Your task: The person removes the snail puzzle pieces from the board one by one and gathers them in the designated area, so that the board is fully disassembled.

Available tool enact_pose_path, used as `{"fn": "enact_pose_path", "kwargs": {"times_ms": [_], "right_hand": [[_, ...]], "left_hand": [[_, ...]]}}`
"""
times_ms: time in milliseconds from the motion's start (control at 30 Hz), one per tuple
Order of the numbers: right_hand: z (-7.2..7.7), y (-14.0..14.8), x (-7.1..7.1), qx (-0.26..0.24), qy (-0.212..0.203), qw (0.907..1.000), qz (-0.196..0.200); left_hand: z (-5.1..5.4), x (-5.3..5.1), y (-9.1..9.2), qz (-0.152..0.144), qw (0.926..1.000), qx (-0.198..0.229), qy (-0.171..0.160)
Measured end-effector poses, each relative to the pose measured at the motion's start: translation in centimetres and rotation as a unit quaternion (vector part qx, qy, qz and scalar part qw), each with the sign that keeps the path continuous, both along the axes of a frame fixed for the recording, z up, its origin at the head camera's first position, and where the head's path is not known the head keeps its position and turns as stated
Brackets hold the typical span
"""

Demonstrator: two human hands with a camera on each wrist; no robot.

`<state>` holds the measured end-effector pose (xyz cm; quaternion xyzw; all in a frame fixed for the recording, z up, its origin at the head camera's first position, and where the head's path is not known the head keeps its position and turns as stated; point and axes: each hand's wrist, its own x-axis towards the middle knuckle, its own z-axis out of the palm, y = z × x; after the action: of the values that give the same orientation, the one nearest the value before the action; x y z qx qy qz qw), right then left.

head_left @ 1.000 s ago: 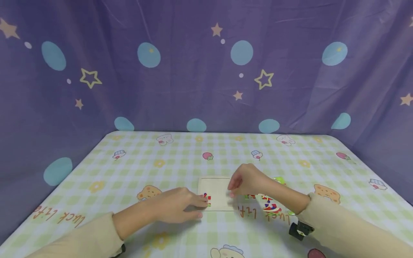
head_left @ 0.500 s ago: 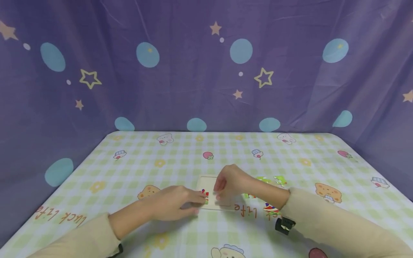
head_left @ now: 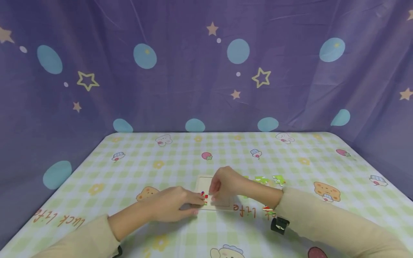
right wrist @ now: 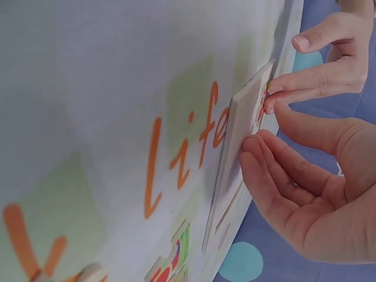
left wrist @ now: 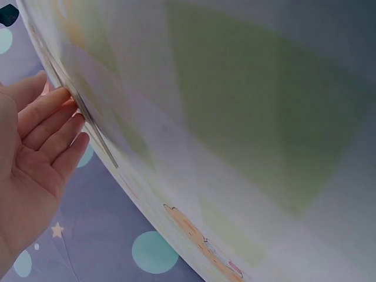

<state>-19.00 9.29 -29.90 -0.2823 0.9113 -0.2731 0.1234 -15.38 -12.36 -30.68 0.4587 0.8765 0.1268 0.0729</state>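
A shallow cream wooden puzzle tray (head_left: 202,181) lies on the table. Red, blue and green jigsaw pieces (head_left: 206,196) show at its left side. My left hand (head_left: 172,203) reaches in from the left, its extended fingertips resting on these pieces at the tray's edge. Over the tray, my right hand (head_left: 224,184) has thumb and fingers bent toward each other, close beside the same pieces. In the right wrist view, the right thumb and fingertips (right wrist: 251,144) stand just above the tray (right wrist: 226,170); whether a piece sits between them is hidden.
Loose green jigsaw pieces (head_left: 278,180) lie right of the tray, partly behind the right forearm, with a red and white piece (head_left: 268,209) nearer me. A checked cloth (head_left: 180,150) covers the table. A purple curtain (head_left: 193,89) hangs behind it.
My right hand has moved left across the tray, from its right side to beside the coloured pieces. The left hand stays at the tray's left side, nearly still.
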Motion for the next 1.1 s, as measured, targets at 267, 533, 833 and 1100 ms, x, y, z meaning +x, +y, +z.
{"fn": "enact_pose_path", "kwargs": {"times_ms": [267,533,833,1100], "right_hand": [[-0.4,-0.6,-0.1,0.002,0.019,0.9994,0.03],[-0.4,-0.8,-0.1,-0.002,0.025,0.9992,0.031],[-0.3,-0.7,-0.1,-0.002,0.034,0.9988,0.035],[-0.5,-0.9,-0.4,0.003,0.043,0.9982,0.042]], "left_hand": [[-0.2,-0.1,-0.1,0.003,0.9999,0.008,-0.013],[-0.2,-1.0,-0.3,0.027,0.9984,0.033,-0.039],[0.0,-3.3,-0.1,0.058,0.9976,0.012,-0.035],[-0.5,-4.0,-0.3,0.059,0.9973,-0.009,-0.043]]}}
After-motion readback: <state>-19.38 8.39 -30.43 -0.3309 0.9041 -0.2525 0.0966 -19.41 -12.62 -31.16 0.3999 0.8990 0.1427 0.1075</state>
